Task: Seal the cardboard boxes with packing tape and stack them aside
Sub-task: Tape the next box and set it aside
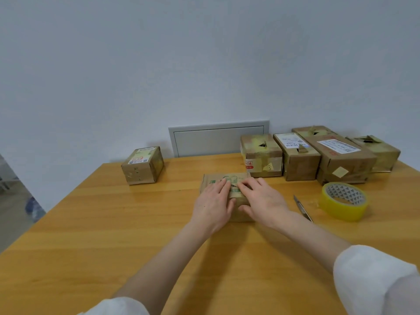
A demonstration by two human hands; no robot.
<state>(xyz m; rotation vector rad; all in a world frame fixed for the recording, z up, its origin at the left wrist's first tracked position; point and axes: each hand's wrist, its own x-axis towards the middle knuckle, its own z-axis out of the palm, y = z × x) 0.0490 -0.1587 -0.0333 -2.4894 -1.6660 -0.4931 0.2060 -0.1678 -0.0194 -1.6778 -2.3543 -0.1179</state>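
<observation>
While left hand (212, 202) and right hand (261, 198) press straight-fingered on the box (212, 179), gripping nothing, we judge it light, stiff, best lifted by its sides.

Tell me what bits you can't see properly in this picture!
Head view: top of the small box, covered by the left hand and right hand; taped or not is hidden.
Head view: shipping labels on the back boxes, too small and blurred to read.
Head view: the cutter, near end hidden behind the right forearm.
</observation>
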